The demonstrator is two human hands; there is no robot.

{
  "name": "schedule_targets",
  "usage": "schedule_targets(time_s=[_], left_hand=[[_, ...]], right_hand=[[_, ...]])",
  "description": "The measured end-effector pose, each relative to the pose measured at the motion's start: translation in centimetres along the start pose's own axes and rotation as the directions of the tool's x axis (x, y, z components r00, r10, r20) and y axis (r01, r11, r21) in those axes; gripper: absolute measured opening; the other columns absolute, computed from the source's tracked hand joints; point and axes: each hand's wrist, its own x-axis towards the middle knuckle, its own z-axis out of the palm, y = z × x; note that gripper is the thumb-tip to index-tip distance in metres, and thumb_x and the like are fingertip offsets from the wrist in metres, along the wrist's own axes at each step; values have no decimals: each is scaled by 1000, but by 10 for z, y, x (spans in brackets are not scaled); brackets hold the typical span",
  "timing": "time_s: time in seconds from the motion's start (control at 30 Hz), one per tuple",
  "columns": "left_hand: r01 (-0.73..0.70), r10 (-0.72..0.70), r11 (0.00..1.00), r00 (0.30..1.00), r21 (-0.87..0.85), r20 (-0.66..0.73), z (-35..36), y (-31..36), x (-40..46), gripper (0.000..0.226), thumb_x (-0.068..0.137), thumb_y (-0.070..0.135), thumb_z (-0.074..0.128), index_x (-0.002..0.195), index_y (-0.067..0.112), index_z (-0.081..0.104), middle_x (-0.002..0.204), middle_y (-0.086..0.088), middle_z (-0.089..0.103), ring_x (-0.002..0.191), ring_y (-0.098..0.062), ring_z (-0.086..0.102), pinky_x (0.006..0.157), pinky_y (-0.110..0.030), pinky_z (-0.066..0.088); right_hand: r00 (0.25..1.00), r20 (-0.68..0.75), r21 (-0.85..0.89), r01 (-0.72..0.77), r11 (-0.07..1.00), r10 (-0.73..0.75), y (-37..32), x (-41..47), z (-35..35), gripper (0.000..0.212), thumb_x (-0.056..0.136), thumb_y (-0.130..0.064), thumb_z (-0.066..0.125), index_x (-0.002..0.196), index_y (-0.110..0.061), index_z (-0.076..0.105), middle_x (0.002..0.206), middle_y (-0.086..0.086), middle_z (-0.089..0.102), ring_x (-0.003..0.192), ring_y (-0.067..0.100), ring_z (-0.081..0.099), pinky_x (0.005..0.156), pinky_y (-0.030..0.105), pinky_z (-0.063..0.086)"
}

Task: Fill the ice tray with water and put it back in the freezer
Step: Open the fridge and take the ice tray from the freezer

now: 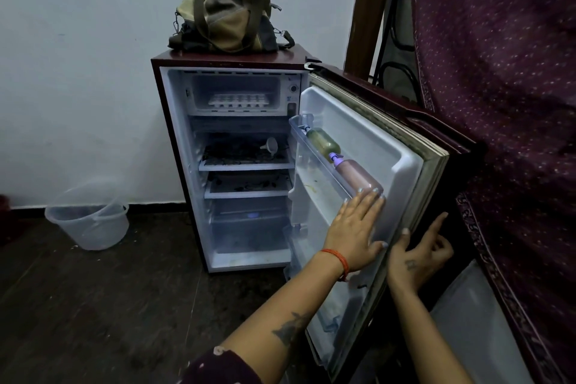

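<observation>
A small maroon fridge [174, 140] stands against the wall with its door [367, 146] swung wide to the right. In the freezer box [237, 81] at the top lies a white ice tray [238, 101]. My left hand [355, 227] rests flat, fingers straight, on the door's inner lining near the shelf end. My right hand [420, 254] holds the door's outer edge, thumb on the seal and the other fingers behind it with the index finger raised.
Two bottles [343, 162] lie in the door shelf. A clear plastic bucket [88, 218] stands on the dark floor at the left. A khaki bag [230, 15] sits on the fridge top. A maroon cloth [498, 103] hangs at the right beside the door.
</observation>
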Motion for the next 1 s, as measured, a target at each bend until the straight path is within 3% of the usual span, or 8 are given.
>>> schedule_targets(time_s=[0.17,0.3,0.4,0.57,0.73,0.83,0.93,1.0], left_hand=[[-12,12,1000,1000,22,24,5,7,9,78,89,31,57,151,19,11,160,0,2,147,-18,-6,120,-40,2],[13,-10,996,999,-85,33,7,12,13,78,89,30,59,150,19,12,160,1,1,147,-18,-8,120,-41,4],[60,-66,975,998,-214,-22,11,12,8,75,90,28,58,150,18,14,160,1,4,147,-20,-2,120,-40,10],[202,-259,917,957,-344,-130,15,-5,-9,69,91,31,57,149,19,19,158,-4,17,146,-19,11,119,-31,12],[335,-495,777,849,-533,-187,3,-31,-26,62,90,29,60,144,16,32,151,-5,34,140,-19,31,114,-34,27],[381,-568,729,800,-569,-193,-6,-51,-34,60,90,28,60,143,17,34,149,-5,37,137,-19,34,111,-31,31],[407,-628,679,753,-610,-197,-15,-76,-40,59,91,29,58,143,18,34,149,-2,37,136,-17,36,102,-18,29],[424,-660,653,725,-627,-197,-22,-94,-42,59,92,30,58,143,17,34,149,-3,37,136,-18,35,106,-24,31]], right_hand=[[992,55,5,-116,993,116,4,17,-1,70,92,-20,54,150,-24,14,134,27,34,118,40,41,102,38,30],[984,117,46,-140,989,134,5,19,-3,73,91,-18,56,150,-18,13,144,24,28,131,37,34,109,38,26],[995,79,102,-70,992,62,3,7,-3,70,88,-9,60,147,-6,24,146,27,29,135,38,29,112,40,23],[1000,16,180,19,984,-22,-1,-33,2,54,85,-15,56,134,2,44,128,30,43,116,44,46,99,50,38],[978,189,231,43,972,-88,-8,-64,24,40,90,-17,55,125,1,53,121,25,51,107,40,54,87,57,47],[939,340,251,-29,967,-60,-18,-76,42,39,93,-22,54,128,-7,50,129,16,50,113,34,53,90,54,48],[889,457,224,-75,972,-37,-30,-86,62,42,94,-28,52,134,-14,46,134,10,49,119,26,50,97,50,45],[854,520,202,-102,974,-19,-39,-91,77,45,95,-33,50,136,-18,43,137,7,47,122,23,47,100,48,44]])
